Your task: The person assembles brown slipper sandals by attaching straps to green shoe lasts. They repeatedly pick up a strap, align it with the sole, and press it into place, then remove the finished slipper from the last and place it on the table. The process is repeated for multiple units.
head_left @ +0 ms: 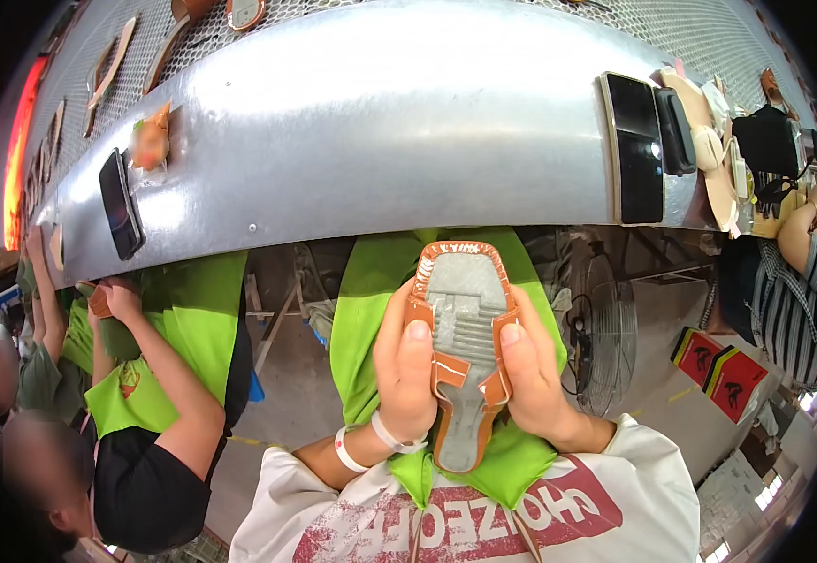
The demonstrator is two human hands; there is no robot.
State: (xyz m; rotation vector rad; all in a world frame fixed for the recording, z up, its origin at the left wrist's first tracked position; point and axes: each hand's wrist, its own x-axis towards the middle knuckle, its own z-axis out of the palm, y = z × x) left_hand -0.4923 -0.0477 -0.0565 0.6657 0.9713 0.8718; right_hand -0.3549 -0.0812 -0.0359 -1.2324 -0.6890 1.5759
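Between my two hands is an unfinished sandal (467, 319), its grey underside facing up. Brown leather is folded over the rim of its square toe, and strap ends lie turned in on the sole near the narrow waist. My left hand (406, 361) grips the left edge with the thumb on the strap side. My right hand (532, 375) holds the opposite edge, thumb pressed along the leather. The rounded heel points toward me, above the lime green apron (371, 310) on my lap. The sandal's upper side is hidden.
A shiny metal table (380, 122) runs in front, with a mesh conveyor (305, 11) behind it. Phones (635, 150) (122, 205) lie on it. Insoles (709, 141) are piled at right. A floor fan (603, 328) stands under the table. Co-workers sit at left and right.
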